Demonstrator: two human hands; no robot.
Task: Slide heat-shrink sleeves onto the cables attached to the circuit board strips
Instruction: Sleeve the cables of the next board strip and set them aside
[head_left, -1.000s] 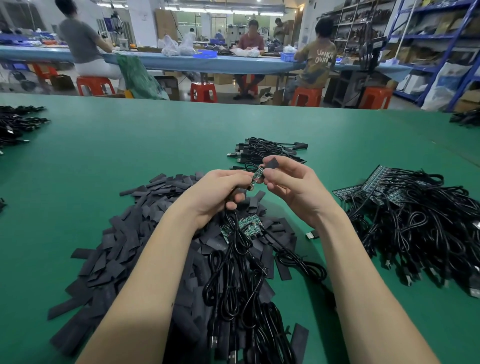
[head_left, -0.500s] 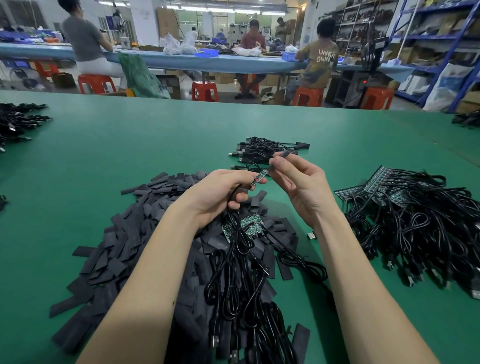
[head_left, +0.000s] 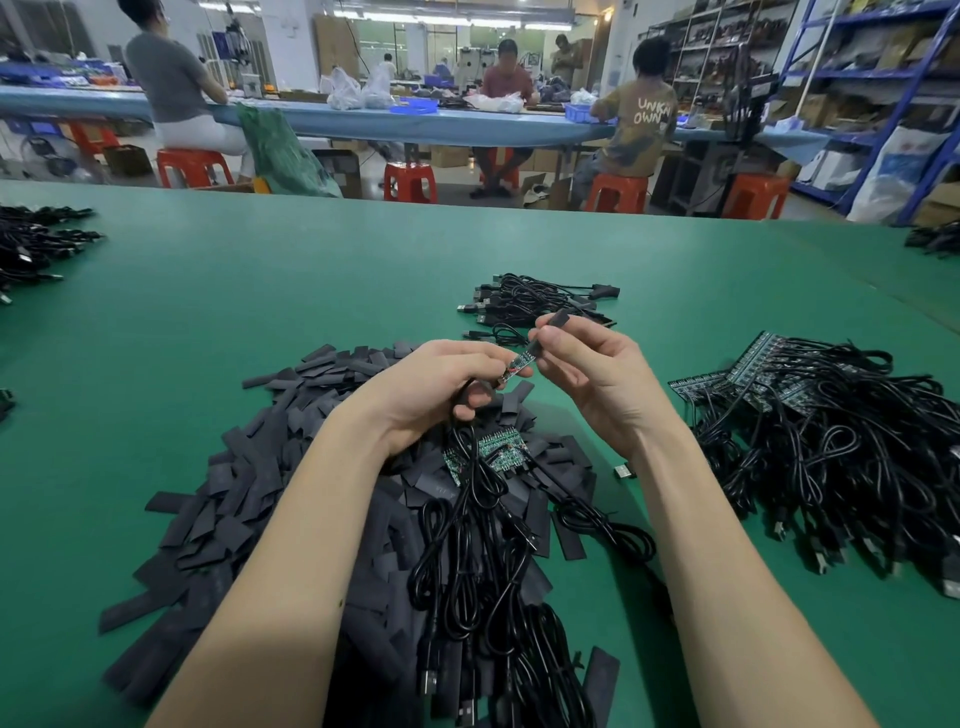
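Nearest the camera, a heap of flat black heat-shrink sleeves (head_left: 244, 499) spreads over the green table (head_left: 260, 291), far too many to count, with a tangle of black cables (head_left: 483, 571) lying on top of it. One green circuit board strip (head_left: 493, 448) rests on the heap just below the hands, its cables trailing toward the camera.

Above the heap two bare hands meet. The left hand (head_left: 441, 387) curls round a cable and pinches one small circuit board (head_left: 517, 366) between thumb and fingers. The right hand (head_left: 592, 364) pinches one black sleeve (head_left: 551, 325) between thumb and forefinger; the sleeve's lower end sits at the far tip of the board, and whether it is already over that tip cannot be told.

To the right lies a second, larger pile of cables with board strips (head_left: 810, 415) along its far edge. Beyond the hands sits one small bundle of finished cables (head_left: 535, 301). At the left edge is another cable cluster (head_left: 36, 239), and one more shows at the far right edge.

Past the table stand five orange stools (head_left: 409, 182), and three people sit at a long blue bench (head_left: 415, 124)
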